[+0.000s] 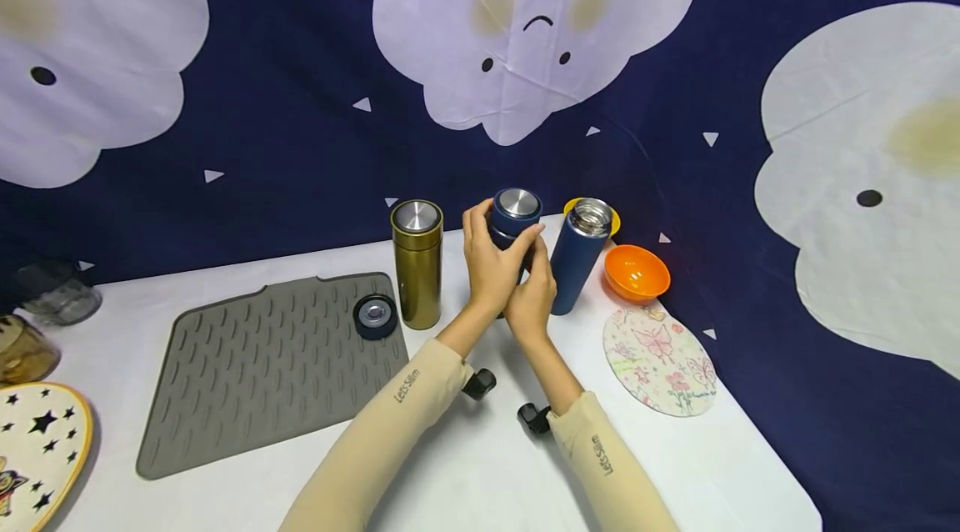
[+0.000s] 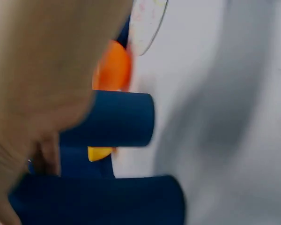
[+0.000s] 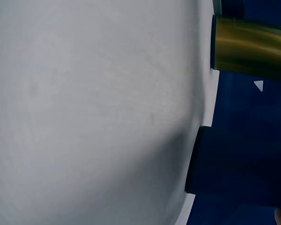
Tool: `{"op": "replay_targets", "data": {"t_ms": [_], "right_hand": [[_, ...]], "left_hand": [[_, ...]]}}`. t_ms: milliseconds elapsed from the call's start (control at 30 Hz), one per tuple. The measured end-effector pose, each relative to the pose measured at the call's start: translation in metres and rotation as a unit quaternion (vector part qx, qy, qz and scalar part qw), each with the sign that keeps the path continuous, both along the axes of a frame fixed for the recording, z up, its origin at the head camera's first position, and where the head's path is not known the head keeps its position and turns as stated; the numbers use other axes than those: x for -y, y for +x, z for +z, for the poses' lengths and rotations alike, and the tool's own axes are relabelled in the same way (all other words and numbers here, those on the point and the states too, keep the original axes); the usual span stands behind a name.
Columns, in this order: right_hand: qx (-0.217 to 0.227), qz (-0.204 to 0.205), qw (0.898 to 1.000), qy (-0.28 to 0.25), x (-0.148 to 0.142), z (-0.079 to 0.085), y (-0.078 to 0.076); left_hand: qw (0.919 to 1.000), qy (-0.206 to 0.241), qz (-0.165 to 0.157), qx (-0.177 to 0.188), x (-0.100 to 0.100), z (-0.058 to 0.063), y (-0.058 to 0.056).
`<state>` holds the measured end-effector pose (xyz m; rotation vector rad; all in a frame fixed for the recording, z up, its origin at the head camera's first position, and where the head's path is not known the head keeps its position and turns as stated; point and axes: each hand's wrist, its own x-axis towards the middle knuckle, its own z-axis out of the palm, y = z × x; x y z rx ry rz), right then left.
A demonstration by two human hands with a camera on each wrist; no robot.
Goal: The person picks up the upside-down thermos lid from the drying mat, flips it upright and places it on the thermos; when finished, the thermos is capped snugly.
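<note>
Both hands are on a navy vacuum flask [image 1: 517, 219] with a silver-topped lid, raised near the back of the table. My left hand [image 1: 491, 265] curls round it at the lid, thumb across the front. Lower down, my right hand [image 1: 532, 294] grips the body. In the left wrist view the held flask [image 2: 107, 201] lies along the bottom; in the right wrist view its body [image 3: 239, 164] is dark at lower right. Close on the right stands a second navy flask [image 1: 576, 261], lidless, with a bare steel mouth. A capped gold flask [image 1: 418, 273] stands to the left.
A dark round lid [image 1: 375, 316] lies on the grey drying mat [image 1: 262, 382]. At right are an orange bowl [image 1: 637, 273], a yellow bowl [image 1: 616, 222] behind the open flask, and a patterned round mat [image 1: 660, 361]. A star-patterned plate [image 1: 41, 453] and glassware [image 1: 63, 303] sit far left.
</note>
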<state>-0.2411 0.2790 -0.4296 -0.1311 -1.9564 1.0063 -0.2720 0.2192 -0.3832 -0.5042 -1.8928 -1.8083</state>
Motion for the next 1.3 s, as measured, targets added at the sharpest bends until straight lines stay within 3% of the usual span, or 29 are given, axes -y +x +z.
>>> {"op": "replay_targets", "data": {"t_ms": [167,333,533,700,867,933,1067,1100,1233,1300], "right_hand": [[-0.006,0.012,1.0,-0.002,0.002,0.003,-0.002],[-0.01,0.007,1.0,0.007,0.002,0.005,-0.002],[0.003,0.028,1.0,-0.002,0.0,0.005,-0.002],[-0.006,0.028,1.0,-0.004,-0.001,0.005,-0.002],[0.006,0.044,0.999,-0.01,-0.002,0.002,-0.002],[0.007,0.049,0.999,-0.009,-0.002,0.001,-0.002],[0.002,0.041,0.999,-0.005,-0.002,0.001,-0.001],[0.002,0.043,0.999,-0.007,-0.002,0.0,-0.001],[0.01,0.045,0.999,-0.014,-0.004,-0.001,0.0],[0.006,0.045,0.999,-0.014,-0.004,-0.001,0.0]], "left_hand": [[0.9986,0.014,-0.05,0.004,0.01,-0.003,-0.003],[0.9998,0.0,-0.009,-0.02,0.002,0.006,-0.005],[0.9949,0.032,-0.095,0.011,0.014,0.002,-0.007],[0.9983,-0.028,-0.052,-0.004,0.009,0.008,-0.01],[0.99,0.027,-0.136,0.028,0.017,0.006,-0.012],[0.9911,0.018,-0.128,0.032,0.017,0.008,-0.012],[0.9986,-0.025,-0.045,0.008,0.01,0.013,-0.013],[0.9989,-0.021,-0.042,0.002,0.01,0.013,-0.013],[0.9931,0.032,-0.113,0.004,0.016,0.006,-0.013],[0.9922,0.02,-0.123,0.011,0.015,0.006,-0.012]]}}
